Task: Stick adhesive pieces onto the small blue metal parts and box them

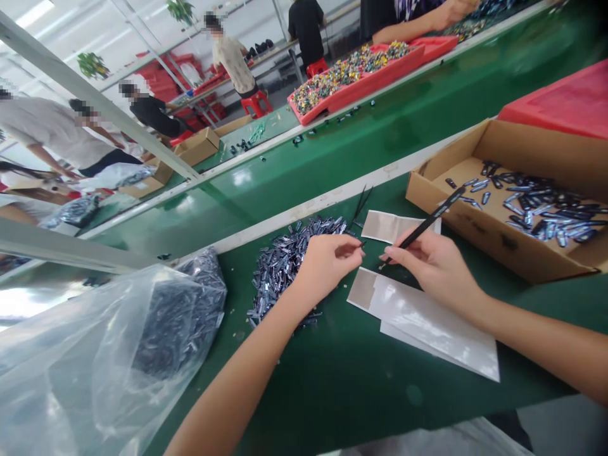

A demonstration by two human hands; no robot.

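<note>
Here we hold black tweezers (427, 221) in the right hand (434, 269), its fingers clamped on them. The left hand (325, 269) has its fingers (354, 250) pinched together at the tweezer tips, the held item unclear, beside a pile of dark metallic parts (289, 266) on the green table (351, 399); a cardboard box (494, 209) of similar parts lies to the right.

Bright, even overhead light from ceiling panels (33, 12) filled the view, leaving only soft shadows on the green assembly belt (361, 152). Left of that belt, glare whitened a clear plastic bag (109, 342). Wide-angle distortion bowed the frame's edges, and the far corners turned soft, slightly blurred and darker.
</note>
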